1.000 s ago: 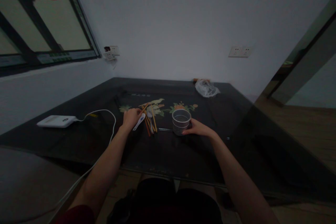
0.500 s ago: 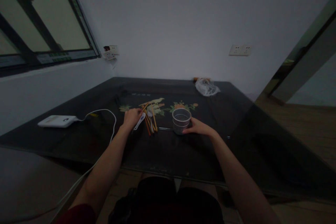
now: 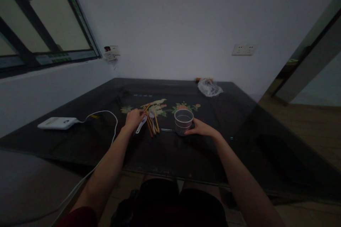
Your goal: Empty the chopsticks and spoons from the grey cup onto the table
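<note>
My right hand [image 3: 200,127] is wrapped round the side of a grey mesh-walled cup [image 3: 183,125], which stands upright on the dark table. The cup's inside looks bare as far as the dim light shows. My left hand [image 3: 134,118] is closed, its fingertips pinching at the upper end of a wooden chopstick [image 3: 147,107]. Beside and below it lies a loose pile of several chopsticks [image 3: 156,120]. A white spoon [image 3: 141,124] rests next to my left fingers. Among the sticks lies a metal spoon [image 3: 152,115].
A white power bank [image 3: 57,123] with a white cable [image 3: 115,134] lies at the left; the cable runs off the front edge beside my left arm. A clear plastic bag [image 3: 209,88] sits by the wall at the back. The dark table [image 3: 170,156] has a printed flower pattern.
The view has shifted very slightly. Both hands, the cup and the pile of chopsticks stay practically where they were.
</note>
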A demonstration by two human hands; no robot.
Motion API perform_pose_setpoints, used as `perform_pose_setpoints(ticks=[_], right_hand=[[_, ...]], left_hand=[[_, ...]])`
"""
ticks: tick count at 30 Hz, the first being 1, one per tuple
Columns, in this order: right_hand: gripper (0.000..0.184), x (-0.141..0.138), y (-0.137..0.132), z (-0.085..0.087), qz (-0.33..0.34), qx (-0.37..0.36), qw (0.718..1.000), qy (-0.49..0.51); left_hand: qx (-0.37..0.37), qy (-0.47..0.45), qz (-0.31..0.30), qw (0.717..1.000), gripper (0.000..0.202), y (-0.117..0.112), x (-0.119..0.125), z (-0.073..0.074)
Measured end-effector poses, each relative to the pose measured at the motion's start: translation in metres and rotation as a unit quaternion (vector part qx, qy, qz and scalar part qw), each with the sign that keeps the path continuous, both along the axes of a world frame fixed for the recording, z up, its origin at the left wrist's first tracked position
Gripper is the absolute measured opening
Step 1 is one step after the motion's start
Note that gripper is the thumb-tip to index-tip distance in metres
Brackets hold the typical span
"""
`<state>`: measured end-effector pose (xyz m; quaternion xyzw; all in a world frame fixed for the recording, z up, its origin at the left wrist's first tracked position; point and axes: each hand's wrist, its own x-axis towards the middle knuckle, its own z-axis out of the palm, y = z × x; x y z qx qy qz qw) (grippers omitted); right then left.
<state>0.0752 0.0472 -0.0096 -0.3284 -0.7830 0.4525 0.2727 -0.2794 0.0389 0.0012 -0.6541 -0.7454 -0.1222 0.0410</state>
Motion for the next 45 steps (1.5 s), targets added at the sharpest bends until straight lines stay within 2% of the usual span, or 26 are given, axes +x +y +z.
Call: perform_pose_setpoints(ticks=[3,6,9,13,20,34,45], right_hand=[[0.082,0.0,0.001,-0.001,0.003,-0.007,1.0,0.001],[0.083,0.0,0.003,-0.003,0.005,-0.021,1.0,0.002],[0.082,0.0,0.004,-0.005,0.001,-0.029,1.0,-0.004],[0.082,0.001,0.003,-0.004,-0.001,-0.035,0.999,-0.005],[0.083,0.0,0.001,-0.001,-0.002,-0.015,1.0,-0.006],[0.081,0.0,0.002,-0.004,0.001,-0.025,1.0,0.0],[0.08,0.0,0.0,-0.001,-0.01,-0.012,1.0,-0.014]], left_hand=[[0.035,-0.042,0.025,0.998,0.035,-0.001,-0.006,0.001],[0.044,-0.067,0.075,0.994,0.036,-0.001,-0.013,0.0],[-0.012,-0.085,0.119,0.989,0.044,0.001,-0.019,-0.002],[-0.087,-0.098,0.137,0.982,0.052,0.004,-0.019,-0.005],[-0.109,-0.084,0.09,0.986,0.039,0.003,-0.015,-0.005],[-0.077,-0.06,0.048,0.994,0.038,0.007,-0.007,-0.013],[-0.061,-0.064,-0.012,0.996,0.035,0.01,0.006,-0.018]])
